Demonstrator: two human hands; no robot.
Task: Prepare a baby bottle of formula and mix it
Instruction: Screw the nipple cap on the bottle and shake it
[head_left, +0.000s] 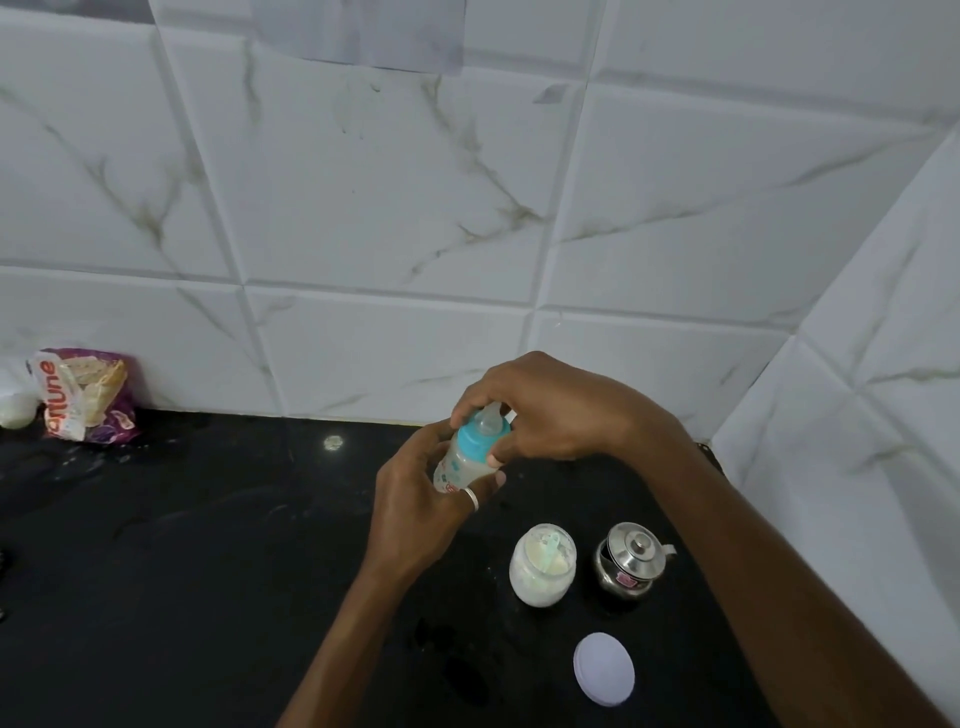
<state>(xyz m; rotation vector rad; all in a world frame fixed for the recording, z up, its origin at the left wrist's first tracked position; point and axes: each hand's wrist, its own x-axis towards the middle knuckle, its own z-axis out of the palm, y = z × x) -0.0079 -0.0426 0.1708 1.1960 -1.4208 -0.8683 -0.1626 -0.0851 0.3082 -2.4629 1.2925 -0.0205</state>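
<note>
Gripping bottle (464, 464), left hand (415, 501) below, right hand (553, 410) above

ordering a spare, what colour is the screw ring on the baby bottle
Light blue screw ring on the baby bottle, clearest in the head view.

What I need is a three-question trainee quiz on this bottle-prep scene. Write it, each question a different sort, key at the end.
1. Multiple choice: what holds the baby bottle by its body? A) left hand B) right hand C) nothing, it stands on the counter
2. Short answer: what sits inside the powder jar?
3. True or false: the powder jar is capped.

Key
1. A. The left hand grips the body; the right hand grips the blue collar.
2. A pale scoop.
3. False. The jar is open; a white lid lies apart on the counter.
</note>
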